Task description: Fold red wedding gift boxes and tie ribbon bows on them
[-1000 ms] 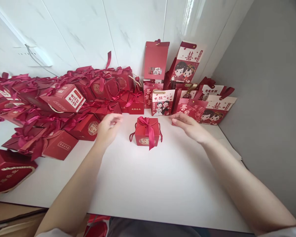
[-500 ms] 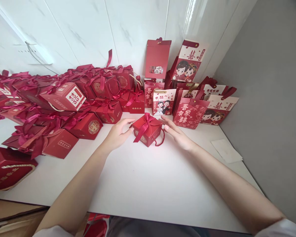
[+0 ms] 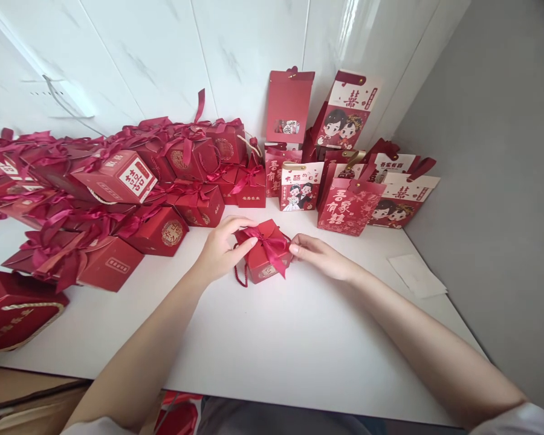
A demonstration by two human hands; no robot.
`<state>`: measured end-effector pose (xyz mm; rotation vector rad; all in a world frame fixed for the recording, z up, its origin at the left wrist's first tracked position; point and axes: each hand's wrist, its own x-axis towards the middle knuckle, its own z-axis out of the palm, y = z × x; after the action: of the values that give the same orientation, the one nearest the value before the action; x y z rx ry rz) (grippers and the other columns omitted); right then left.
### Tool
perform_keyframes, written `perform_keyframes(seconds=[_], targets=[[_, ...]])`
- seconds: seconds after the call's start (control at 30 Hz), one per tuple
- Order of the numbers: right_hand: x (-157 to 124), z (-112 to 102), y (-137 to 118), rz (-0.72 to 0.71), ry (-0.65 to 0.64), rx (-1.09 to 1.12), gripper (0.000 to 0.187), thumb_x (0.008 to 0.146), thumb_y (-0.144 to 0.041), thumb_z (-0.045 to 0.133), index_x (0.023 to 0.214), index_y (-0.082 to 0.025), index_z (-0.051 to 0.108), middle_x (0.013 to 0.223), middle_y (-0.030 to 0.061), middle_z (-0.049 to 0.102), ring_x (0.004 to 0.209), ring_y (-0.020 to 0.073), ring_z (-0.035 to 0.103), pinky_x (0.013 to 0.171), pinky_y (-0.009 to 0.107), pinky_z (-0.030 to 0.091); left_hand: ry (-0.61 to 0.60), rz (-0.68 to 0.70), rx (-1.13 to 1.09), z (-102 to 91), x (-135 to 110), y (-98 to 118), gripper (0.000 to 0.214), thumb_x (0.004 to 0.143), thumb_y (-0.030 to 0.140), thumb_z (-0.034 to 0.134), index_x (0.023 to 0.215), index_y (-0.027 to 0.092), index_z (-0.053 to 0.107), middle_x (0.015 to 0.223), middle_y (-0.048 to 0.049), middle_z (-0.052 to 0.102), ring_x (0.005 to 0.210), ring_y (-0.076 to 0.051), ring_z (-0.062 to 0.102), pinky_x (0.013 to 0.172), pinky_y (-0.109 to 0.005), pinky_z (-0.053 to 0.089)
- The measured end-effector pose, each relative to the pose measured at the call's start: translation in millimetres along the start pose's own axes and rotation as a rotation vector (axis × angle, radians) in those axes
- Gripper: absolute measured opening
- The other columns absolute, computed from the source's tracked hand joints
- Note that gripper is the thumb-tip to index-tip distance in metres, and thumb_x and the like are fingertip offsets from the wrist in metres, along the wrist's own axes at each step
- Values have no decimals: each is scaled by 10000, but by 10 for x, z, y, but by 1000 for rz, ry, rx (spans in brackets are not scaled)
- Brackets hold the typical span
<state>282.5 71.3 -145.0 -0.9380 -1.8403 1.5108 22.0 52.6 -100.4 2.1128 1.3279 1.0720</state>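
Small red box (image 3: 259, 266) on the white bench (image 3: 276, 350), near the middle and a little toward the back, turned corner-on to the camera. Tied over the top with a dark pink ribbon (image 3: 272, 246), bow on the lid, one tail hanging down the front. Red cord handle (image 3: 241, 277) drooping from the lower left corner onto the bench.

Left hand (image 3: 220, 251) against the box's left side, grip closed on it, thumb and forefinger curled over the top left edge right beside the bow. Right hand (image 3: 320, 257) at the box's right side, grip pinched shut on the right end of the ribbon. Both forearms reaching in from the near edge of the bench.

Behind and to the left, a long heap of red boxes (image 3: 118, 199) with similar ribbons, piled along the tiled wall (image 3: 163, 54), the closest one near the left hand but apart from it. Behind and to the right, paper gift bags (image 3: 350, 208) in red and white, some printed with a cartoon couple, standing or leaning in the corner. White slip of paper (image 3: 417, 275) flat on the bench at the right, well apart from the box.
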Motion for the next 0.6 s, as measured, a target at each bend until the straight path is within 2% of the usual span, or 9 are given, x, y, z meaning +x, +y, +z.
perform_keyframes(seconds=[0.03,0.1,0.2,0.27,0.3,0.37,0.47,0.53,0.6], targets=[[-5,19,-3,5,-5,-17,438,902,-621,623,918,-194,531,901,28,635,844,189,593,799,337,468,9,5,20,16,1,-9,250,878,259,672,1127,241,680,1142,-35,652,1074,-183,623,964,-321,497],[-13,63,-16,-31,87,-96,430,853,-579,708,936,-202,519,915,25,627,794,180,585,748,326,474,32,1,51,37,3,-39,257,852,244,696,1109,241,684,1118,-30,645,1054,-177,622,913,-304,505],[-30,125,-48,-239,310,-283,348,859,-472,729,966,-211,525,973,40,594,841,188,575,771,333,484,67,-38,77,43,2,-67,234,822,253,724,1053,243,686,1065,-20,636,958,-163,627,791,-283,504],[-46,150,-69,-367,413,-416,252,895,-409,688,955,-213,541,959,47,581,872,198,566,795,342,480,87,-61,95,41,-2,-61,189,806,274,743,972,226,669,995,-13,626,864,-153,617,753,-288,497],[-52,156,-77,-384,443,-463,216,913,-394,662,940,-213,547,941,47,581,856,198,563,783,342,477,95,-65,105,40,-5,-51,172,797,286,753,914,215,649,954,-9,617,825,-150,607,750,-293,496],[-61,159,-89,-322,475,-478,207,941,-406,613,911,-211,551,927,47,595,795,186,560,733,334,471,102,-55,117,38,-13,-22,213,785,310,768,805,200,586,906,-7,592,797,-152,593,759,-306,503],[-60,148,-99,-120,412,-319,319,964,-522,556,907,-207,555,916,37,632,735,167,565,682,314,467,76,-3,118,32,-24,26,251,801,326,755,759,199,543,1012,-35,591,939,-192,612,849,-346,524],[-53,141,-99,-13,276,-177,424,970,-608,504,886,-198,568,866,32,648,752,170,581,717,317,479,44,59,125,27,-30,48,167,826,306,735,859,213,599,1154,-54,599,1114,-228,591,986,-396,495],[-47,146,-90,37,85,-46,492,964,-650,490,860,-181,596,832,37,659,783,179,599,772,331,491,-3,132,140,26,-36,53,152,863,265,697,1004,233,651,1254,-59,600,1222,-238,553,1076,-417,441]])
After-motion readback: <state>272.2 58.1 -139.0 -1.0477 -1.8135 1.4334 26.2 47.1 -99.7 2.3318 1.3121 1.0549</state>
